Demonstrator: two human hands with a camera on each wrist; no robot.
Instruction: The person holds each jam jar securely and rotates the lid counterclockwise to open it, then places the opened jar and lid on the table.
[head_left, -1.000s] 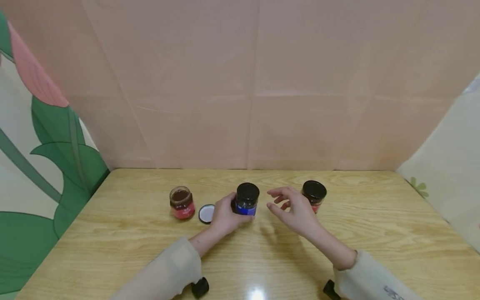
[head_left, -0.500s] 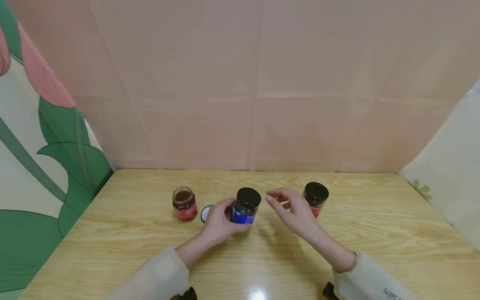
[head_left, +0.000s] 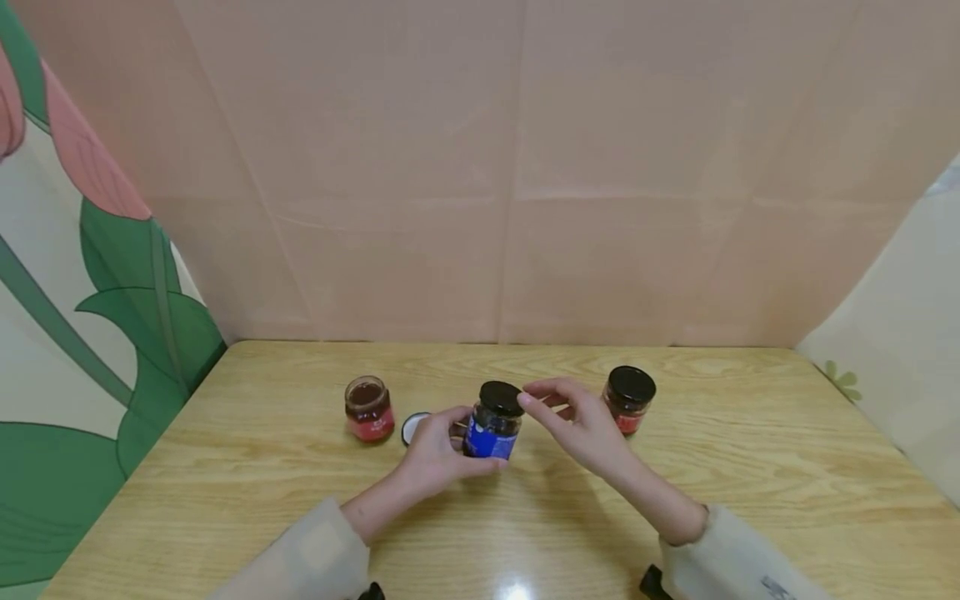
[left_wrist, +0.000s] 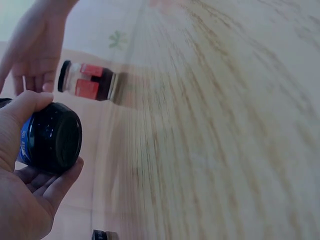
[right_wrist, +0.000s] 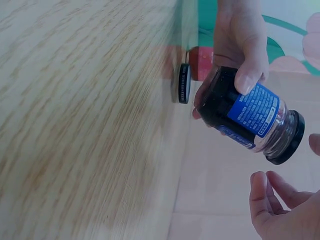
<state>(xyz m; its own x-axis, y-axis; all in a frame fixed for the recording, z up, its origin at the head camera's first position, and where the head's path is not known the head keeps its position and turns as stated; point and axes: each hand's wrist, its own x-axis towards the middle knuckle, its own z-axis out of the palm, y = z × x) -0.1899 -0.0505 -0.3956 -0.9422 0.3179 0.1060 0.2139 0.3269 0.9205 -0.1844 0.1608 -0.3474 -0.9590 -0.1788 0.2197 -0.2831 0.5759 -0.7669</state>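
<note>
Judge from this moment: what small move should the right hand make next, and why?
Probably close the right hand around the black lid of the blue-labelled jar. The left hand grips that jar, lifted and tilted, the lid is on, and the right fingertips are at the lid's edge without gripping it.

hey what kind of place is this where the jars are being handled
Probably a staged tabletop set, not a real kitchen: a bare wooden table boxed in by plain pink sheets and a leaf-print panel, with just three small jars, one blue-labelled jar in the left hand.
</note>
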